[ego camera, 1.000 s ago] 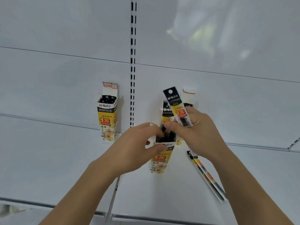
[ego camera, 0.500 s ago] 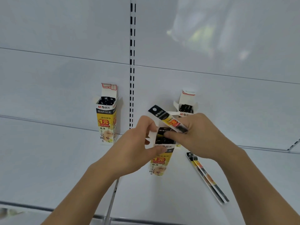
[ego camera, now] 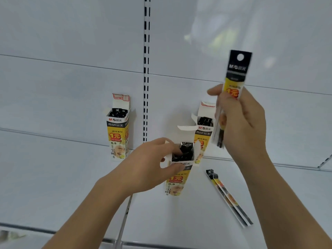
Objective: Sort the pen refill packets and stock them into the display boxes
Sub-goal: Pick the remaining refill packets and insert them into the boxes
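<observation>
Head view: right hand [ego camera: 240,121] fingers pinch a refill packet [ego camera: 233,78] upright (left hand [ego camera: 149,168] grips the box [ego camera: 177,178]).

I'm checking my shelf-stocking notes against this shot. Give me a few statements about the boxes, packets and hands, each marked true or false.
1. The right hand holds a refill packet upright. True.
2. The left hand is off the front box. False: it grips that box's open top.
3. Three display boxes stand on the shelf. True.
4. The left box is closed. False: its flap stands open.
5. Loose packets lie on the shelf. True.
</observation>
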Tool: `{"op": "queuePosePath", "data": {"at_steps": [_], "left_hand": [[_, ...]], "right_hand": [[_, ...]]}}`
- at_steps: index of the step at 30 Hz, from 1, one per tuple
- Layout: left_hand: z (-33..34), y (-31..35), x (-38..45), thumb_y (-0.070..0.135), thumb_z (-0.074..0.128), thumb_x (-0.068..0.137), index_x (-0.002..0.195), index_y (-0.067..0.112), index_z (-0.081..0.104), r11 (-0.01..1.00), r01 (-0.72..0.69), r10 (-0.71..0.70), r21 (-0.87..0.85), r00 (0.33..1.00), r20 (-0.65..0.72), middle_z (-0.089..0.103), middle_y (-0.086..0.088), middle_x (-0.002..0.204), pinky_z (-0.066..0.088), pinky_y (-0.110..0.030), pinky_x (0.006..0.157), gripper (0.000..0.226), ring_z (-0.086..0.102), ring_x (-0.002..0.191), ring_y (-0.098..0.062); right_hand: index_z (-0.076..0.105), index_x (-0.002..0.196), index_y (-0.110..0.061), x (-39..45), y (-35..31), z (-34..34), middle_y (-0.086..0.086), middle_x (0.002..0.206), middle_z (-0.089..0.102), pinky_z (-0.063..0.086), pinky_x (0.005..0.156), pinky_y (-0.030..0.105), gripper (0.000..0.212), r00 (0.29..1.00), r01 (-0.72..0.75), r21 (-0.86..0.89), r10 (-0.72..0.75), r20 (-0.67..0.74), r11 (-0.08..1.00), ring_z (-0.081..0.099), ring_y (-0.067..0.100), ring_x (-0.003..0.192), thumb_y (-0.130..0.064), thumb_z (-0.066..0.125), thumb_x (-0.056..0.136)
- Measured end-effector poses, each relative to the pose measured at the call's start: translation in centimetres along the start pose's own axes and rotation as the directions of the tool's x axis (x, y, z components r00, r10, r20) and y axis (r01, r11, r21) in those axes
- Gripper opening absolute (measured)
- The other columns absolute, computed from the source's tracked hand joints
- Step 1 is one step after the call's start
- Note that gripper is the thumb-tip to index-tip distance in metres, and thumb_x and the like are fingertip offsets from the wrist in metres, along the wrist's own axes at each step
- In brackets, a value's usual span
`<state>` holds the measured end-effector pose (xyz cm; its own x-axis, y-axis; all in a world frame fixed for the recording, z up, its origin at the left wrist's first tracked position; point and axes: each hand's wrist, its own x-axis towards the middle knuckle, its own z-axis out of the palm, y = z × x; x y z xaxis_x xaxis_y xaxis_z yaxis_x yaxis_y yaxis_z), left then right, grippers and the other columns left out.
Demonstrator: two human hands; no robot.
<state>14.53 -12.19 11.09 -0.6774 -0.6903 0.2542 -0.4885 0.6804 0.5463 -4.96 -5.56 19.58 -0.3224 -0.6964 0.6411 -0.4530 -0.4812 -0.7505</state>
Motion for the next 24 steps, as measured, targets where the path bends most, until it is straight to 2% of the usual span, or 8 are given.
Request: {"op": "queuePosePath", "data": {"at_steps": [2, 4, 8, 13, 16, 18, 21, 24], "left_hand": [[0.0, -0.1, 0.0, 0.053, 0.065, 0.096, 0.133, 0.043, 0.064, 1.000, -0.017, 0.017, -0.006, 1.000, 0.004, 0.060, 0.025, 0.120, 0.058, -0.035, 0.085, 0.038, 0.063, 0.102, -0.006], [0.0, -0.2, -0.1, 0.054, 0.064, 0.096, 0.132, 0.045, 0.063, 1.000, -0.026, 0.026, -0.002, 1.000, 0.008, 0.060, 0.024, 0.119, 0.058, -0.036, 0.083, 0.037, 0.063, 0.100, -0.007], [0.0, -0.1, -0.3, 0.054, 0.064, 0.096, 0.133, 0.047, 0.062, 0.999, -0.035, 0.035, 0.030, 0.999, 0.000, 0.060, 0.022, 0.119, 0.058, -0.036, 0.082, 0.038, 0.063, 0.098, -0.007], [0.0, 0.0, -0.7, 0.057, 0.061, 0.095, 0.133, 0.046, 0.062, 0.999, -0.039, 0.039, 0.026, 0.999, -0.004, 0.061, 0.020, 0.117, 0.058, -0.036, 0.082, 0.039, 0.063, 0.097, -0.008], [0.0, 0.1, -0.7, 0.055, 0.064, 0.096, 0.126, 0.044, 0.066, 0.999, -0.040, 0.040, 0.028, 0.999, -0.003, 0.061, 0.019, 0.116, 0.057, -0.036, 0.082, 0.032, 0.063, 0.097, -0.007], [0.1, 0.1, -0.8, 0.053, 0.065, 0.096, 0.124, 0.044, 0.067, 0.998, -0.051, 0.051, 0.023, 0.999, -0.011, 0.061, 0.018, 0.115, 0.057, -0.036, 0.081, 0.029, 0.063, 0.097, -0.008], [0.4, 0.2, -0.8, 0.051, 0.065, 0.096, 0.126, 0.044, 0.065, 0.998, -0.061, 0.062, 0.010, 0.998, -0.021, 0.062, 0.016, 0.115, 0.056, -0.037, 0.082, 0.030, 0.063, 0.097, -0.008], [0.5, 0.1, -0.7, 0.050, 0.063, 0.097, 0.128, 0.046, 0.062, 0.999, -0.047, 0.047, 0.003, 0.999, -0.015, 0.060, 0.020, 0.119, 0.056, -0.036, 0.085, 0.031, 0.062, 0.103, -0.006]], "right_hand": [[0.072, 0.117, -0.039, -0.3, 0.2, 0.2, 0.007, 0.071, 0.053, 0.042, 0.059, 0.032, 0.025, 0.997, 0.049, 0.042, -0.052, 0.060, 0.998, 0.046, 0.023, 0.061, -0.028, 0.051, 0.107], [0.071, 0.121, -0.039, -0.6, 0.6, 0.3, 0.007, 0.076, 0.063, 0.048, 0.061, 0.035, 0.024, 0.992, 0.075, 0.101, -0.085, 0.093, 0.992, 0.053, 0.022, 0.063, -0.024, 0.057, 0.106], [0.069, 0.103, -0.028, -1.3, 0.5, 0.7, 0.003, 0.085, 0.077, 0.058, 0.071, 0.042, 0.015, 0.991, 0.099, 0.208, -0.116, 0.074, 0.973, 0.069, 0.033, 0.073, -0.014, 0.066, 0.102], [0.065, 0.099, -0.021, -1.5, -0.6, 1.2, 0.003, 0.088, 0.080, 0.060, 0.072, 0.036, 0.006, 0.995, 0.084, 0.315, -0.098, 0.030, 0.946, 0.074, 0.034, 0.073, -0.019, 0.069, 0.094], [0.070, 0.093, -0.027, -1.9, 0.6, 1.5, 0.004, 0.089, 0.080, 0.062, 0.076, 0.045, 0.011, 0.991, 0.008, 0.222, -0.038, 0.130, 0.975, 0.073, 0.034, 0.072, -0.017, 0.074, 0.096], [0.073, 0.091, -0.032, -2.4, 2.0, 1.6, -0.001, 0.091, 0.081, 0.061, 0.082, 0.042, 0.015, 0.982, -0.043, 0.118, 0.021, 0.185, 0.992, 0.076, 0.025, 0.080, -0.018, 0.075, 0.096], [0.076, 0.100, -0.032, -3.1, 3.5, 1.6, -0.016, 0.103, 0.078, 0.053, 0.091, 0.022, 0.013, 0.962, -0.075, -0.029, 0.080, 0.262, 0.997, 0.073, 0.008, 0.102, -0.020, 0.077, 0.095], [0.080, 0.101, -0.035, -3.2, 5.2, 1.2, -0.022, 0.122, 0.068, 0.047, 0.104, 0.032, 0.012, 0.935, -0.001, -0.179, 0.064, 0.348, 0.984, 0.060, 0.008, 0.124, -0.026, 0.079, 0.093]]}}
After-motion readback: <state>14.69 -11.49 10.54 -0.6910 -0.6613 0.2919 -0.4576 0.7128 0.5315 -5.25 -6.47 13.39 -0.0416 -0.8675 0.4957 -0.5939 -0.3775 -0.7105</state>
